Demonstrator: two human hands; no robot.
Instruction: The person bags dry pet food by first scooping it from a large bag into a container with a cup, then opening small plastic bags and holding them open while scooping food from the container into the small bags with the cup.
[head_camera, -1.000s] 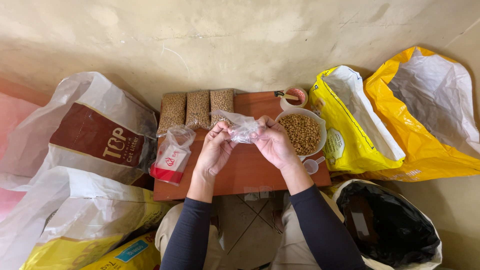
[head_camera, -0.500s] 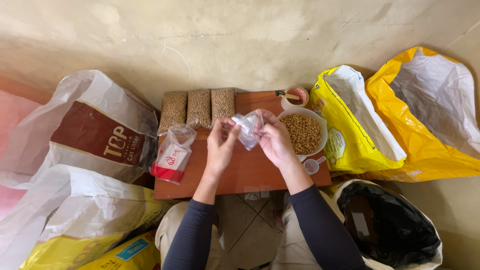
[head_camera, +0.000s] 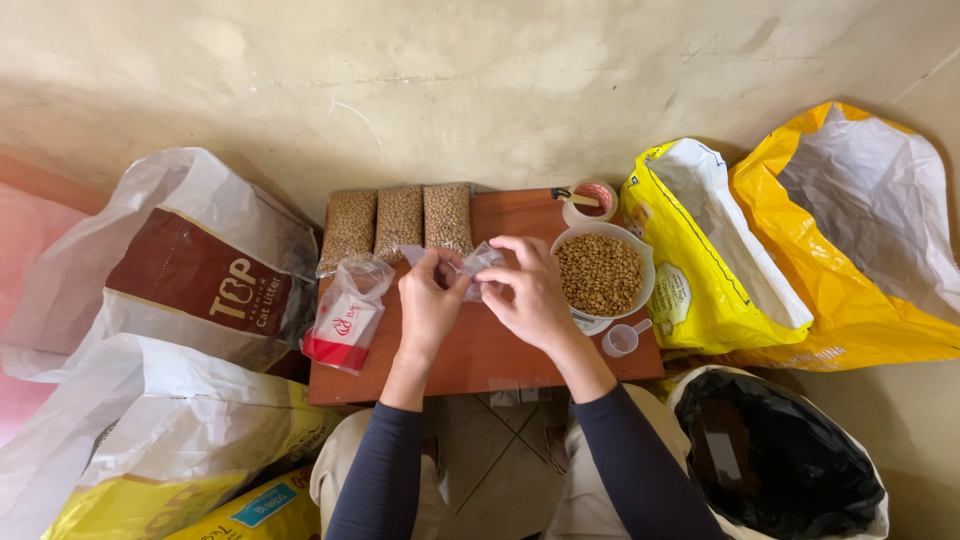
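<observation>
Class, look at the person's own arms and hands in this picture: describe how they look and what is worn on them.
Both arms wear snug, plain dark navy long sleeves that end at the wrists. The left hand and right hand are bare: no gloves, and no rings, watch or bracelets show. The sleeves carry no visible markings or patterns.

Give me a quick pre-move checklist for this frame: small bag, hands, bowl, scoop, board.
1. Both hands on the small clear bag: left hand and right hand pinch it, ok.
2. Bag mouth open: cannot tell, fingers cover it.
3. Bowl of pellets upright and filled: ok.
4. Measuring scoop lying free beside the bowl: ok.
5. Three filled packets lined up along the far edge of the wooden board: ok.
6. Spilled pellets on the board: none visible, ok.
</observation>
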